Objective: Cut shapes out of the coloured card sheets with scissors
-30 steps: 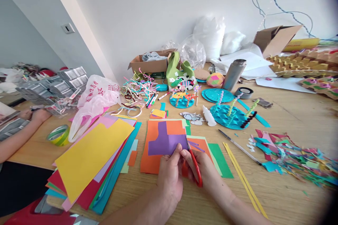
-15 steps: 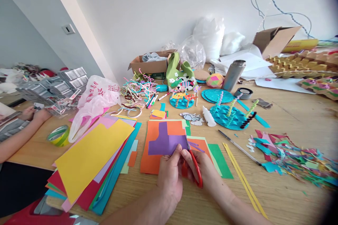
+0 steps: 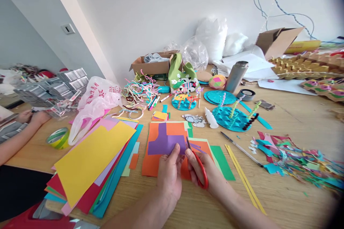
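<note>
Between thumb and fingers, my left hand (image 3: 170, 171) pinches the lower edge of a purple sheet of paper (image 3: 163, 142) with a piece cut out of its upper right. My right hand (image 3: 205, 171) is closed round red-handled scissors (image 3: 202, 171), their blades pointing up beside the paper's right edge. Thin purple strips (image 3: 196, 146) lie just past the blades. Beneath the purple paper rests an orange sheet (image 3: 153, 166), and another orange sheet lies to its right, over light green and dark green paper (image 3: 222, 162).
A fanned stack of coloured paper (image 3: 94, 150) lies left, by a tape roll (image 3: 57, 138). Two yellow strips (image 3: 244, 179), a pen (image 3: 239, 146) and paper scraps (image 3: 292, 161) lie right. Farther back stand a glue bottle (image 3: 211, 118) and a metal flask (image 3: 237, 77). Another person's hands (image 3: 34, 117) are far left.
The scissors have drawn slightly away from the paper's right edge, with my right hand moving right. My left hand and the purple paper have shifted a little left.
</note>
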A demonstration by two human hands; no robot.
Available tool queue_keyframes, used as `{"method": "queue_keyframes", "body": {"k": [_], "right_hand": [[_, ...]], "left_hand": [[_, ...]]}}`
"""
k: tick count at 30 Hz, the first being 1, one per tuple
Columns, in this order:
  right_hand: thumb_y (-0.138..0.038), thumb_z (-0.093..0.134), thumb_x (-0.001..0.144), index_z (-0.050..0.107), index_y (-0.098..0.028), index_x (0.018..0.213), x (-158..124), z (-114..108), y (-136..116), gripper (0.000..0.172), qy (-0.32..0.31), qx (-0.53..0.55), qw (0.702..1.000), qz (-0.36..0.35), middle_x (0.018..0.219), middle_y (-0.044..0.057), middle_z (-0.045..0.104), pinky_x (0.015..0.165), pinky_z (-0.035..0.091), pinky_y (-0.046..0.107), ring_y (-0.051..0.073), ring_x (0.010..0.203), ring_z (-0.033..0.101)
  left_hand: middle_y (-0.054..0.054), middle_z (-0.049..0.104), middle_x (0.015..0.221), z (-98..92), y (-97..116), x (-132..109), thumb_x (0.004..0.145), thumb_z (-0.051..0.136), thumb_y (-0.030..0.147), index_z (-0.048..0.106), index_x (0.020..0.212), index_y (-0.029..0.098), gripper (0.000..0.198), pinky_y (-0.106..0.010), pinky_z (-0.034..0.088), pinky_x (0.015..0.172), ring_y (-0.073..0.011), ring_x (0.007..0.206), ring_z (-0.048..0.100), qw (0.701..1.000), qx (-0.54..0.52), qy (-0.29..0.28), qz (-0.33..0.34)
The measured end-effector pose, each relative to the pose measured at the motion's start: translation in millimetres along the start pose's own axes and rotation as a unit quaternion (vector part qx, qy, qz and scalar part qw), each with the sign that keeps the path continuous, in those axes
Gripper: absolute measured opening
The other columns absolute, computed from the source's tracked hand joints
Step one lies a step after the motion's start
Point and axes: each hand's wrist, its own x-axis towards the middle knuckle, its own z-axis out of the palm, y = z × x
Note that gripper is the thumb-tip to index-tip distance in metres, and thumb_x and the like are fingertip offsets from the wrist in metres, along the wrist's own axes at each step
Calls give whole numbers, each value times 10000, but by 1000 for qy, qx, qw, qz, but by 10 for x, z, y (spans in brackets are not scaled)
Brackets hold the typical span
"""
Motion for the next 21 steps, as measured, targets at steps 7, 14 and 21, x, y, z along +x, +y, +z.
{"method": "queue_keyframes", "body": {"k": [7,14,21], "right_hand": [[-735,439,844,488,-178,564,12,-218,-147,626,-36,234,963,129,357,-48,405,250,113,135,54,272,336],[-718,250,911,589,-133,529,29,-540,-246,777,-179,345,913,122,349,-10,412,228,191,130,69,256,389],[-662,305,933,665,-109,622,-12,-596,-288,730,-245,349,903,47,426,28,509,260,310,132,97,327,505]], "left_hand": [[-151,742,1049,0,158,109,758,751,248,698,899,124,196,-346,480,893,-257,1001,695,999,-15,43,23],[-161,749,1022,3,248,145,821,686,221,684,921,117,144,-347,466,927,-246,992,704,998,-30,55,17],[-161,754,1003,-18,263,159,801,706,232,692,906,116,157,-366,464,941,-250,967,712,998,-40,42,11]]}}
